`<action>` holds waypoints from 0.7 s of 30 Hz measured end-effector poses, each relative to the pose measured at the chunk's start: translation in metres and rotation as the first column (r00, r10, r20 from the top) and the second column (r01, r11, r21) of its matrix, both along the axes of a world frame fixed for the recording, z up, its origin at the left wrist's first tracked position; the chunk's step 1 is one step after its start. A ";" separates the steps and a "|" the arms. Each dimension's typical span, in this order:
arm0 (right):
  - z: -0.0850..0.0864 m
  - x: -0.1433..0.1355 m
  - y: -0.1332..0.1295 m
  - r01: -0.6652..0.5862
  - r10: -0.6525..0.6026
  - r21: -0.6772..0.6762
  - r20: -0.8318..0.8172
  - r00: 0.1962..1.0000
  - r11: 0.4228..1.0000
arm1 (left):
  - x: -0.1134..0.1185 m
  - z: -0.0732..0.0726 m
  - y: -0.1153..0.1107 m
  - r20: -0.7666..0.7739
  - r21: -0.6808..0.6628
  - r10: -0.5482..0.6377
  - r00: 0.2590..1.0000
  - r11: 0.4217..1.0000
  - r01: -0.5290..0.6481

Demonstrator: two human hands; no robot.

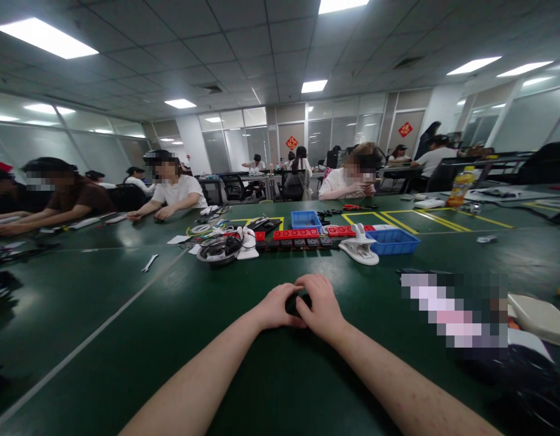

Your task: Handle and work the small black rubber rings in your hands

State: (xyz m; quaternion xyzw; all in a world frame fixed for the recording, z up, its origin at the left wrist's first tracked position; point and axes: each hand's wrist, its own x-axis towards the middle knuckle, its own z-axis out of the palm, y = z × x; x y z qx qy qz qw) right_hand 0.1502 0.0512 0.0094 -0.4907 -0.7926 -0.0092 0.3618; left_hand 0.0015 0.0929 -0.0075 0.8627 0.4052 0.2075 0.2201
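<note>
Close together over the green tabletop, my left hand (279,307) and my right hand (323,307) curl around a small black rounded object (294,304). Most of it is covered by fingers, so its exact kind does not show. The left fingers wrap its near and left sides. From the right, the other hand's thumb presses on it while the fingers arch over its far side. The object is at or just above the table surface; which one, I cannot tell.
Beyond my hands lie red power strips (298,234), a white clamp base (359,247), blue bins (394,241) and a bowl of cables (219,248). A wrench (150,263) lies left. Dark items (530,387) sit at right, a drink bottle (462,186) farther back. Several people work around.
</note>
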 end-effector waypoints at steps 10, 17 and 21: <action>-0.020 -0.004 0.017 0.255 -0.246 -0.117 0.087 0.965 0.960 | 0.025 -0.008 -0.017 -0.055 0.187 0.236 0.970 0.957 -0.222; -0.016 -0.002 0.015 0.217 -0.208 -0.141 0.074 0.975 0.966 | 0.023 -0.008 -0.013 -0.051 0.180 0.208 0.977 0.964 -0.196; -0.012 0.001 0.016 0.098 -0.092 -0.147 0.046 0.995 0.984 | 0.015 -0.003 -0.007 -0.051 0.149 0.095 0.994 0.985 -0.087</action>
